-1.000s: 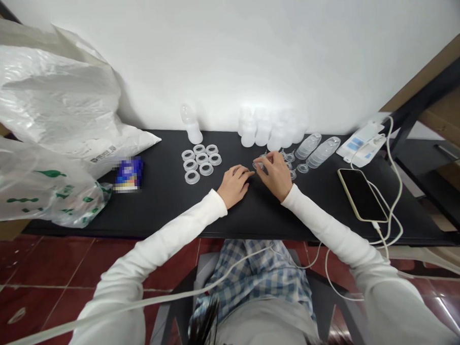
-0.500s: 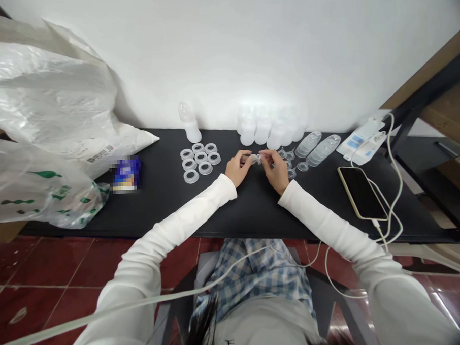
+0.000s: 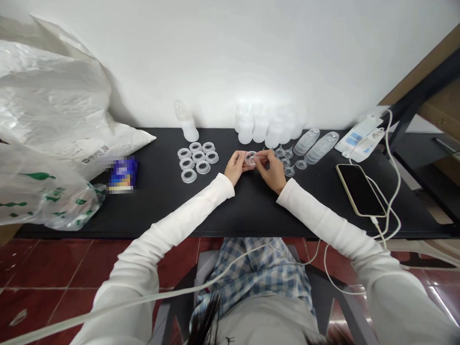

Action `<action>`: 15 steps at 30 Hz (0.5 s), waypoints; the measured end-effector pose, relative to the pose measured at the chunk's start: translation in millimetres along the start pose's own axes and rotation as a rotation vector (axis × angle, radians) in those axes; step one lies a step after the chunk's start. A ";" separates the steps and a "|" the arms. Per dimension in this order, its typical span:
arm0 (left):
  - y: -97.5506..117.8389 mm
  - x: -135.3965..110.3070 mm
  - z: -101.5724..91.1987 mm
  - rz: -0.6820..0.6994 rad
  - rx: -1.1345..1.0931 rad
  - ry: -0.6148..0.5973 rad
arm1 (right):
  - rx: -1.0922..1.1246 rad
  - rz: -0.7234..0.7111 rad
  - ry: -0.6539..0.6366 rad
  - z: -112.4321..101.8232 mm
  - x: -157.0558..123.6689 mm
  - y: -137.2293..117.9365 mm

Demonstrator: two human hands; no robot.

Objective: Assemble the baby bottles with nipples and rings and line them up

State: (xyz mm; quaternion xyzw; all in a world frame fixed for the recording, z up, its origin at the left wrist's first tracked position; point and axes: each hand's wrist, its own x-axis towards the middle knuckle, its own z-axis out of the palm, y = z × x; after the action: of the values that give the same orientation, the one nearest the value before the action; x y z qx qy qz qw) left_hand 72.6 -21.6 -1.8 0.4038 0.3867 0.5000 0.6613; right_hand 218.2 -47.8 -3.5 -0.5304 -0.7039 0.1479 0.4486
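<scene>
My left hand and my right hand meet over the middle of the black table, both pinching one small clear silicone piece between their fingertips. To the left lie several white plastic rings in a cluster. Just right of my hands are a few small clear silicone pieces on the table. Against the wall stand a single clear bottle and a group of several more bottles. Two rows of stacked clear caps lie to the right.
Large white plastic bags cover the table's left end, with a small blue packet beside them. A phone lies face down at the right, cabled to a white power strip. A white cable crosses my lap.
My left hand lifted off the table and joined the right on the clear piece. Both hands then shifted slightly left and towards the wall, turning the piece between the fingers.
</scene>
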 end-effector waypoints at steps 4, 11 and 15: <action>-6.0 -3.5 -0.8 0.048 0.082 -0.119 | -0.065 0.033 0.009 -3.7 1.9 2.0; -9.9 -3.6 -5.5 0.109 0.137 -0.108 | -0.151 0.020 0.035 -3.6 1.9 2.1; -7.6 -3.3 -5.8 0.123 0.165 -0.070 | -0.120 0.045 0.056 1.5 1.1 3.5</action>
State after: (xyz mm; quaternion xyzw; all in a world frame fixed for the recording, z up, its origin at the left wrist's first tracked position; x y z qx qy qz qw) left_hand 69.3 -25.2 -10.6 0.4973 0.3776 0.4918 0.6068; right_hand 219.2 -45.0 -6.2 -0.5762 -0.6865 0.1005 0.4320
